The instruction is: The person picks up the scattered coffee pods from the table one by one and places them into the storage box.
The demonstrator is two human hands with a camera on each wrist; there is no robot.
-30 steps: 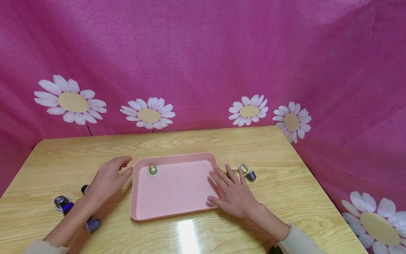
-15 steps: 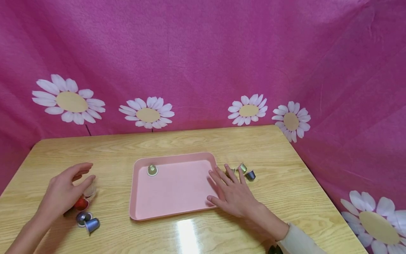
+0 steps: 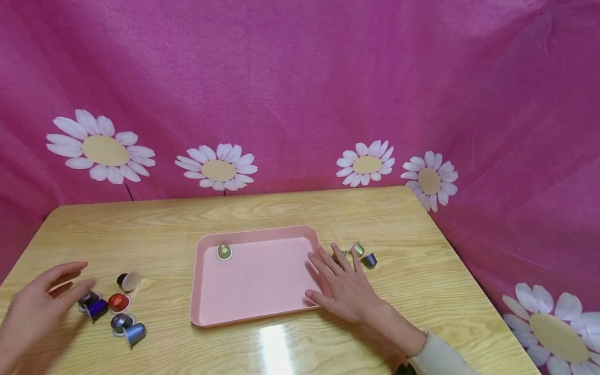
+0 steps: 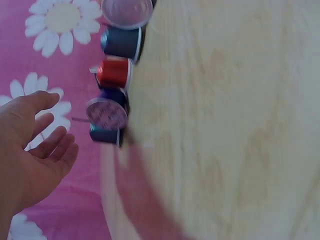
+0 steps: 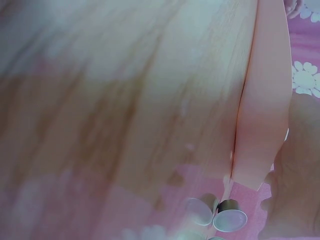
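My left hand (image 3: 42, 302) hovers at the table's left side, fingers loosely bent and holding nothing. Just right of its fingertips lie several coffee capsules: a dark one (image 3: 88, 298), a purple one (image 3: 97, 309), a red one (image 3: 119, 302) and a blue one (image 3: 136, 334). In the left wrist view the hand (image 4: 32, 160) is apart from the red capsule (image 4: 114, 73). My right hand (image 3: 344, 286) spreads its straight fingers over the right edge of a pink tray (image 3: 262, 284). A gold-green capsule (image 3: 224, 252) stands in the tray's far left corner.
Beyond the right fingertips lie a light green capsule (image 3: 358, 248) and a dark blue one (image 3: 369, 260); another is partly hidden by the fingers. The wooden table (image 3: 262, 205) ends at a magenta cloth (image 3: 290, 94) with daisies.
My left hand has moved left, from beside the tray's left edge, across the capsules to their far side, uncovering them. The right hand has stayed in place at the tray.
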